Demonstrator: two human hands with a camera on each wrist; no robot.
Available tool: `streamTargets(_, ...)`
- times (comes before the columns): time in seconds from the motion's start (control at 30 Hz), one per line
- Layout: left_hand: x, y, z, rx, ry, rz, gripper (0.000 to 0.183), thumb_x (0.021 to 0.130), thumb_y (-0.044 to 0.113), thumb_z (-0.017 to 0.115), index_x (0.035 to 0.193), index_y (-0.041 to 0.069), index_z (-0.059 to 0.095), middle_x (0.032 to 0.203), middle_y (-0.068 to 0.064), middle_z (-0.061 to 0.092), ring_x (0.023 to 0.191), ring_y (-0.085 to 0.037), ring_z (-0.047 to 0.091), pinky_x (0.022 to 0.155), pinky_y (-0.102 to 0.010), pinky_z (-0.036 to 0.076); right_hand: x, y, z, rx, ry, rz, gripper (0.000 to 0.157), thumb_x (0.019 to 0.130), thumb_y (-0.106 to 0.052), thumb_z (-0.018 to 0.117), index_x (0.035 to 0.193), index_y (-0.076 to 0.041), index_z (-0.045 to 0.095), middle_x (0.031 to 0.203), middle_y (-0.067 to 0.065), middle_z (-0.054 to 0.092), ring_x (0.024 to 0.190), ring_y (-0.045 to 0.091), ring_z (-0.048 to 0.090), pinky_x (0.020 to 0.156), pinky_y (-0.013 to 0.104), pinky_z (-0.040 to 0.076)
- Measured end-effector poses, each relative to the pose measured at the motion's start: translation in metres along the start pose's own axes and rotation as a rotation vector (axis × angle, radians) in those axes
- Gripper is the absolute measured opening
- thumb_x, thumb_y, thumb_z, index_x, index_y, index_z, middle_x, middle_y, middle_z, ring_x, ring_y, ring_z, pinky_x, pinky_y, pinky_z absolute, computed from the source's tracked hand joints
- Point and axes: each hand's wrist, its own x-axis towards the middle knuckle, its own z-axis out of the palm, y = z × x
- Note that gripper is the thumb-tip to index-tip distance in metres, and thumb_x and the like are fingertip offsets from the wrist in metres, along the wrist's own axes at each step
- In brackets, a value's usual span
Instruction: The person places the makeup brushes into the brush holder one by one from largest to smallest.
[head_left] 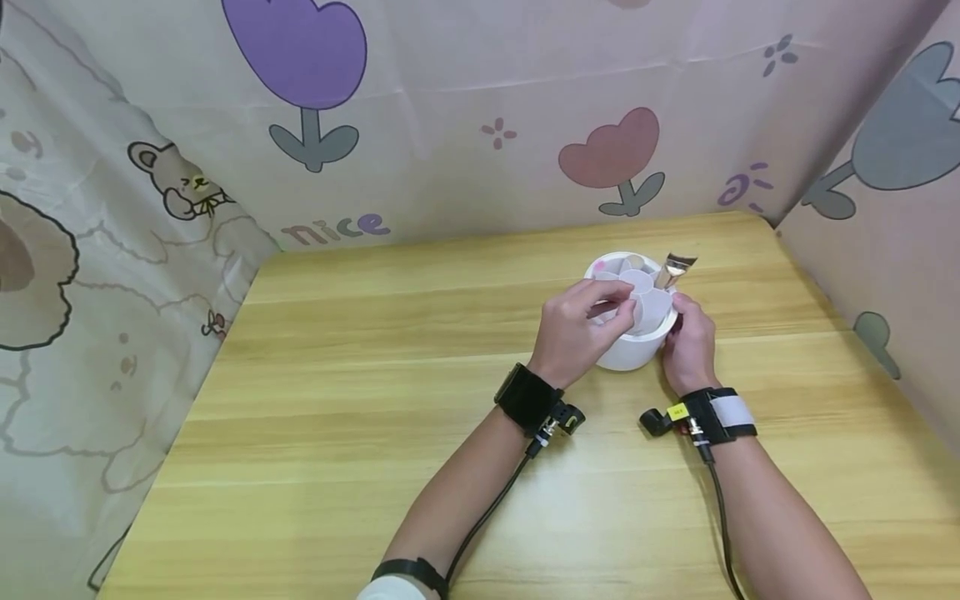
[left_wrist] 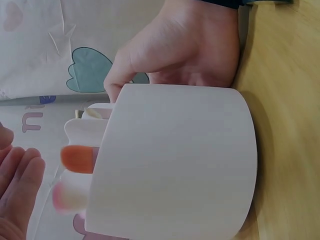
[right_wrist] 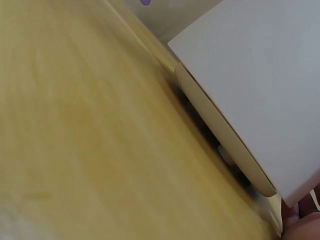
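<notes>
A round white makeup brush holder with several compartments stands at the table's right side. Over its near left rim is my left hand, thumb and fingers slightly bent, with nothing visible between them; in the left wrist view its fingertips are apart from the holder. My right hand grips the holder's right side, its thumb near the rim. A brush with a flat dark tip sticks up at the right. An orange brush head and a blurred pink-and-white one show above the rim in the left wrist view.
The wooden table stretches left and forward of the hands. Patterned curtains hang at its back and sides. A beige base with a dark gap beneath shows under the holder. Cables run along both forearms.
</notes>
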Motion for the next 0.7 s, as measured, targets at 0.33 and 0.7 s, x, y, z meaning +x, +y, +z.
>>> streamTargets(0.33, 0.0023, -0.0010, -0.0027, 0.014, 0.002, -0.008, 0.014, 0.087, 0.006, 0.065, 0.098, -0.001, 0.070, 0.092, -0.008, 0.070, 0.088, -0.007, 0.066, 0.081, -0.008, 0.049, 0.0028, -0.0029, 0.0021, -0.047, -0.013, 0.005, 0.026, 0.099, -0.025, 0.046, 0.088, -0.009, 0.062, 0.091, 0.000, 0.054, 0.088, 0.009, 0.050, 0.075, 0.017, 0.045)
streamTargets(0.7, 0.0011, -0.0046, -0.0090, 0.015, 0.031, -0.032, 0.014, 0.087, 0.007, 0.065, 0.097, -0.001, 0.071, 0.091, -0.009, 0.070, 0.086, -0.008, 0.067, 0.080, -0.008, 0.050, 0.0002, -0.0017, -0.0002, -0.059, -0.036, 0.007, 0.028, 0.100, -0.027, 0.045, 0.084, -0.009, 0.060, 0.088, 0.000, 0.051, 0.084, 0.011, 0.048, 0.072, 0.019, 0.042)
